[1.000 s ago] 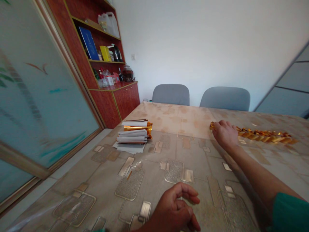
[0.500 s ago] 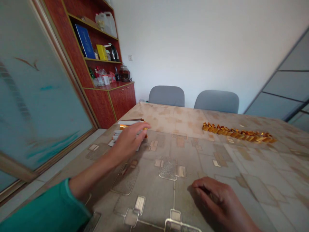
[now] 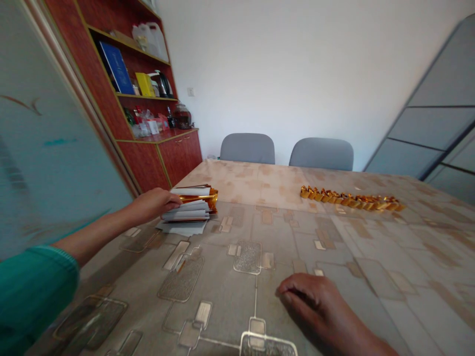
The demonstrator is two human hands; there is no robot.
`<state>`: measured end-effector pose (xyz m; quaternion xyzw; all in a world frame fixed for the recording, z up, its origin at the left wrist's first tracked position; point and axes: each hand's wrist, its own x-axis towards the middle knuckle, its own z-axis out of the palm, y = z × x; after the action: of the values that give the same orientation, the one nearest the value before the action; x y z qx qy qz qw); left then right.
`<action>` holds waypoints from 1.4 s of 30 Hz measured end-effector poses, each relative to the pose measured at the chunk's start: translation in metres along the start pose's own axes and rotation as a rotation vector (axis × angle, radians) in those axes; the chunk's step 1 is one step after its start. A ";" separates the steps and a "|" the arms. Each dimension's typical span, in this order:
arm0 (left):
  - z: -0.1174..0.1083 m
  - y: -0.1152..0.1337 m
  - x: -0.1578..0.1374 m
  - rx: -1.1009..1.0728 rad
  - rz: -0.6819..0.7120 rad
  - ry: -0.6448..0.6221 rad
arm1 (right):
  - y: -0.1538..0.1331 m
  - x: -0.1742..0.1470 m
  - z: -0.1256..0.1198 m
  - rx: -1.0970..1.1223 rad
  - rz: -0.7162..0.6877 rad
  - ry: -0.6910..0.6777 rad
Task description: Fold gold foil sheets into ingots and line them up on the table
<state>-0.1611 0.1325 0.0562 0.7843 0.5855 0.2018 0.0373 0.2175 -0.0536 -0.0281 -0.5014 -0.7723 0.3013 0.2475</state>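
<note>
A loose stack of white-backed, gold foil paper sheets (image 3: 187,211) lies at the left of the table, its sheets fanned and curling. My left hand (image 3: 158,201) is at the stack's left edge, fingers pinched together on a gold foil sheet (image 3: 198,198); the fingertips are partly hidden. My right hand (image 3: 315,301) rests on its side on the tablecloth, fingers curled in and closed, with nothing visible in it. Across the table, a row of folded gold paper pieces (image 3: 349,199) stands lined up, apart from both hands.
A patterned tablecloth (image 3: 230,277) covers the table. Two grey chairs (image 3: 247,148) stand at its far side against a white wall. At the left are a red-brown cabinet (image 3: 181,155) with filled shelves and a frosted glass door (image 3: 55,163).
My left hand has moved left from the stack's right end to its left edge, uncovering the sheets. The view has turned slightly right. My right hand stays curled on the table.
</note>
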 end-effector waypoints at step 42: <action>0.097 0.174 -0.145 -0.194 1.044 0.091 | -0.009 0.000 -0.005 1.165 0.268 0.110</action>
<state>-0.0030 -0.0397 -0.0206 0.9547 0.0971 0.2805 -0.0213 0.2153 -0.0554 -0.0188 -0.3912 -0.3962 0.6771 0.4811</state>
